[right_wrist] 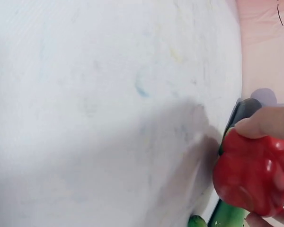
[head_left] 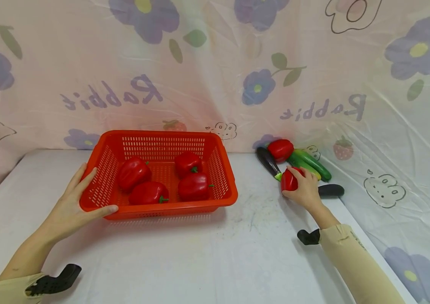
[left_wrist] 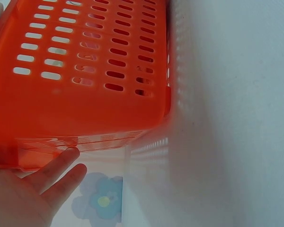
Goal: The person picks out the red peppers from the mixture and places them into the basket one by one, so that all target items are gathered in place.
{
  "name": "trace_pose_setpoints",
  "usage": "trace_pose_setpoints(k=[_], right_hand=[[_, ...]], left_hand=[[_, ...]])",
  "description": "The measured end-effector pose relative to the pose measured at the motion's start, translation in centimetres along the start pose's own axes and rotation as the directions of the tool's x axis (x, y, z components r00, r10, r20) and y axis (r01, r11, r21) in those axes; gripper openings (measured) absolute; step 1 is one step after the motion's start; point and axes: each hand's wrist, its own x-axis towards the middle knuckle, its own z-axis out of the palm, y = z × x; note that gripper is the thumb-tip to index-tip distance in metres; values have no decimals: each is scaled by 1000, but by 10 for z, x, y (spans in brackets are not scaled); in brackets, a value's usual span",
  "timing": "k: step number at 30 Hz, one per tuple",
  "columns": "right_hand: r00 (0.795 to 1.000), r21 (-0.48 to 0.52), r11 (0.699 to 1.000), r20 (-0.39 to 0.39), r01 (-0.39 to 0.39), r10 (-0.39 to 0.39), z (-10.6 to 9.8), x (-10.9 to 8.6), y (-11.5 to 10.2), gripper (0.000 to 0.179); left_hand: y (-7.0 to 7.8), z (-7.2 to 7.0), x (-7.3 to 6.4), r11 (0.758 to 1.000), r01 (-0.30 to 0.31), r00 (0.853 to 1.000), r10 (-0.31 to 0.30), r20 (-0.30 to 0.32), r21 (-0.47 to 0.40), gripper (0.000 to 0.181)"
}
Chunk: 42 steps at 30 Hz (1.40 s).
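Note:
My left hand [head_left: 73,207] rests at the left end of a red plastic basket [head_left: 184,207], its fingers straight along the outer side and the thumb against the front rim. In the left wrist view, two fingertips [left_wrist: 72,152] touch the basket wall [left_wrist: 75,113] under its rim. Inside the basket lie several red bell peppers [head_left: 194,186] with green stems. Over at the right, my right hand [head_left: 308,192] grips another red bell pepper [right_wrist: 251,170] between thumb and fingers, close over the table. Its lower fingers are partly hidden behind the pepper.
Around the right hand lie a dark eggplant [head_left: 267,161], a further red bell pepper [head_left: 281,150], green cucumber-like vegetables [head_left: 311,164] and a second dark vegetable [head_left: 330,191] near the table's right edge. A printed curtain [head_left: 207,93] hangs behind the white table [head_left: 200,261].

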Motion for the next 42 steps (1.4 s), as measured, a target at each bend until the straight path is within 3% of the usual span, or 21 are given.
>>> trace_pose_setpoints(k=[17,42], right_hand=[[997,98,994,-73,47,-40,0,8,-21,81],[991,151,982,-83,115,-103,-2,12,-48,86]], left_hand=[[-1,0,1,1000,5,1000,-5,5,-4,109],[-1,0,0,1000,-2,1000,2,-5,-13,109]])
